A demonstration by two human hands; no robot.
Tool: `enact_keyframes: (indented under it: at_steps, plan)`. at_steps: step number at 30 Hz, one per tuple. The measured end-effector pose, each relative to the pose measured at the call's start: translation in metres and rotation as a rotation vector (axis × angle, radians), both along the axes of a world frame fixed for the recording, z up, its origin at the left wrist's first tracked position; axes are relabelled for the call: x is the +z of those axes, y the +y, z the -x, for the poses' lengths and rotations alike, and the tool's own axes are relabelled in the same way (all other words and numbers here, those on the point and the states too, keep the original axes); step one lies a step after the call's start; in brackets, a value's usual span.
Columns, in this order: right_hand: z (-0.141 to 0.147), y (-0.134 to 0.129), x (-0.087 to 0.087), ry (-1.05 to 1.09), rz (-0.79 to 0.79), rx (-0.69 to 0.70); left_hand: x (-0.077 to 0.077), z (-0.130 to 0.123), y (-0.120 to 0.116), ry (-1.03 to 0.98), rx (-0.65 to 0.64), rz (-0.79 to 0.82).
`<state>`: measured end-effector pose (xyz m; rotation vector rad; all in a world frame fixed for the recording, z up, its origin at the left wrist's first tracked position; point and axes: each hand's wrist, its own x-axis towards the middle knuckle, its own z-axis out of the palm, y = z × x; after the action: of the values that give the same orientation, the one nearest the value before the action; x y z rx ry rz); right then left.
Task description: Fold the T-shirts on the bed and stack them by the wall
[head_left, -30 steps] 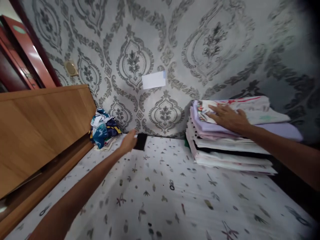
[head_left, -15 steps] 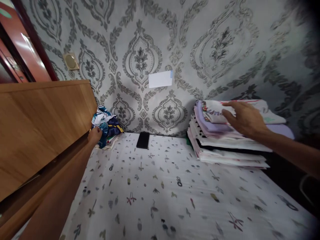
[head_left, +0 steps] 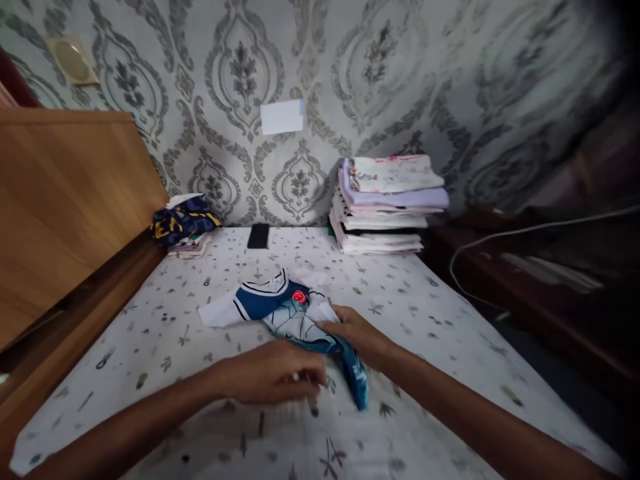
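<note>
The small short-sleeved shirt with a teal body, white sleeves and a blue yoke edged in black and white [head_left: 263, 301] lies rumpled near the middle of the white sheet with a scattered plant print [head_left: 425, 293], one white sleeve stretched out to the left and a round red mark beside the neckline. As things lie now, it is neither flat nor folded: its body is bunched and a teal end trails toward the wearer. The tall stack of mostly white, pink and lilac garments [head_left: 385, 217] at the back right looks finished, its layers lying level, while the navy-and-yellow patterned cloth bundle [head_left: 185, 221] at the back left is loose and seems unworked, with flatter light-coloured cloths [head_left: 190, 247] beneath it. The right hand [head_left: 359, 333] is at the shirt's right side, thumb and fingers drawn narrow and apparently pinching the white cloth there. The left hand [head_left: 283, 373] is just beside the shirt's near edge, fingers curled and blurred; whether they touch or hold any cloth cannot be told. Farther out, a flat black rectangular object [head_left: 259, 237] lies between bundle and stack, a plain wooden panel [head_left: 65, 200] stands at the left, and a white rectangular paper [head_left: 283, 117] shows against the grey damask-patterned wall [head_left: 300, 47].
</note>
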<state>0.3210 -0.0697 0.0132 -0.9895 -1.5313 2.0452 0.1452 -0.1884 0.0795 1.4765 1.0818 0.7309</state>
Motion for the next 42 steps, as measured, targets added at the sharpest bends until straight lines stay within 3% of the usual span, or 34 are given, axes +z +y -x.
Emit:
enact_keyframes:
  at_steps: [3,7,10,14,17,20,22,25,30,33,37,42]
  plan:
    - [-0.032,-0.014,-0.015,-0.096,-0.008,-0.091,-0.028,0.029,0.015,0.243,0.196,-0.078]
    - [-0.046,-0.030,-0.016,-0.088,-0.090,-0.100,-0.059,0.075,0.064,0.573,0.460,-0.283]
    - [-0.039,-0.037,-0.016,-0.077,-0.230,-0.084,-0.068,0.088,0.107,0.852,0.437,-0.344]
    - [-0.041,-0.034,-0.022,-0.152,-0.453,-0.039,-0.069,0.083,0.140,0.900,0.372,-0.259]
    - [-0.057,-0.026,-0.020,-0.429,-0.669,-0.081,-0.072,0.094,0.132,0.907,0.389,-0.219]
    - [-0.064,-0.016,-0.009,-0.702,-0.849,-0.173,-0.076,0.126,0.105,0.908,0.433,-0.135]
    - [-0.053,-0.007,0.002,-0.730,-0.972,-0.128,-0.077,0.150,0.087,0.907,0.437,-0.079]
    - [-0.007,0.005,0.016,-0.588,-1.113,0.068,-0.071,0.169,0.067,0.840,0.362,-0.088]
    - [0.089,0.011,0.035,-0.367,-1.280,0.396,-0.039,0.142,0.051,0.677,0.312,-0.320]
    - [0.118,0.008,0.046,-0.403,-1.329,0.393,-0.015,0.120,0.044,0.626,0.322,-0.454]
    - [0.113,0.000,0.057,-0.531,-1.430,0.319,0.002,0.108,0.035,0.374,0.382,-0.283]
    - [0.076,-0.010,0.056,-0.577,-1.523,0.226,0.002,0.110,0.027,-0.038,0.545,-0.002]
